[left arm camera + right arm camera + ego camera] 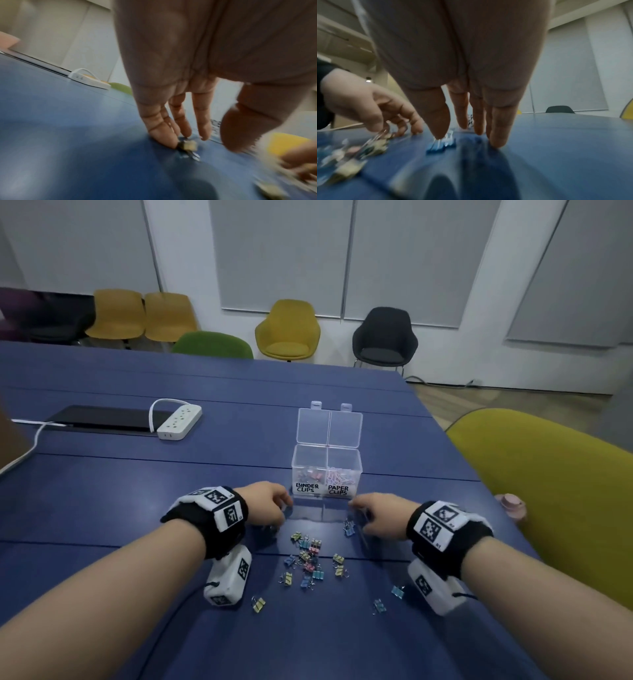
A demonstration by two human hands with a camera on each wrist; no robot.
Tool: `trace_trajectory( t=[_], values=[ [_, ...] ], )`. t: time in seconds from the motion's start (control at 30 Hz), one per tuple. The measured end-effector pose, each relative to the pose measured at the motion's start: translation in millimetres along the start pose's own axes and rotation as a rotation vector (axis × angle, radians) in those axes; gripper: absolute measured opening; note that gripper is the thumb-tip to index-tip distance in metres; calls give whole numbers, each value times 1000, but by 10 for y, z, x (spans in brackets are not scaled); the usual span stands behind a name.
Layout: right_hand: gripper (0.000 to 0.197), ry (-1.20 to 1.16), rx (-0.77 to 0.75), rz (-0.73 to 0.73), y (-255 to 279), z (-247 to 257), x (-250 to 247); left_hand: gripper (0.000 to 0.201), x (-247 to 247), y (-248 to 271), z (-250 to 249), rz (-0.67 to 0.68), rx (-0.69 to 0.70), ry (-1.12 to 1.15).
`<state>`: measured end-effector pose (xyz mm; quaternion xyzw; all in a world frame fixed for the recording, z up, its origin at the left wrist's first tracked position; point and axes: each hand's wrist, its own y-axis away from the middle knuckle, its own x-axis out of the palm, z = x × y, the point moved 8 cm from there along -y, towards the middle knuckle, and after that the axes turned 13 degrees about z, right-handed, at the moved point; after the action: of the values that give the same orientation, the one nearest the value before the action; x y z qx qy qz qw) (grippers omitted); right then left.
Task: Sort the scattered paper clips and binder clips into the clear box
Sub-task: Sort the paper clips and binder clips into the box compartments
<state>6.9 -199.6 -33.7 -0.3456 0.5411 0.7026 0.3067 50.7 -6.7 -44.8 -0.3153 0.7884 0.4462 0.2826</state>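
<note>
The clear box (337,489) stands on the blue table with its lid open. Its left compartment, labelled BINDER CLIPS, holds binder clips (310,474). The right one, labelled PAPER CLIPS, holds pale paper clips (342,474). Several coloured binder clips (310,559) lie scattered in front of the box. My left hand (274,508) reaches down with straight fingers. In the left wrist view its fingertips (169,140) touch a yellow binder clip (189,145), thumb apart. My right hand (370,511) also points down, its thumb tip over a blue binder clip (441,145) (348,529), its other fingers straight.
A white power strip (180,421) and a black flat panel (102,417) lie at the far left. A yellow-green chair (548,491) stands close at the right, with a pink object (510,505) by the table edge. Stray clips (258,604) (379,606) lie nearer me.
</note>
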Motion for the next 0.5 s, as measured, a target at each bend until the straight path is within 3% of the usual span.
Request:
trace_trajectory(
  t=[0.07,0.13,0.3,0.5],
  values=[
    [61,36,-51,39,3,134,139,44,167,49,-212,55,75,-45],
    [58,100,-124,52,34,304,223,40,323,96,-378,88,136,-141],
    [54,232,-236,65,292,400,399,26,496,270,-480,23,205,-348],
    [57,228,-176,35,635,56,549,23,404,498,-189,-75,136,-356]
  ],
)
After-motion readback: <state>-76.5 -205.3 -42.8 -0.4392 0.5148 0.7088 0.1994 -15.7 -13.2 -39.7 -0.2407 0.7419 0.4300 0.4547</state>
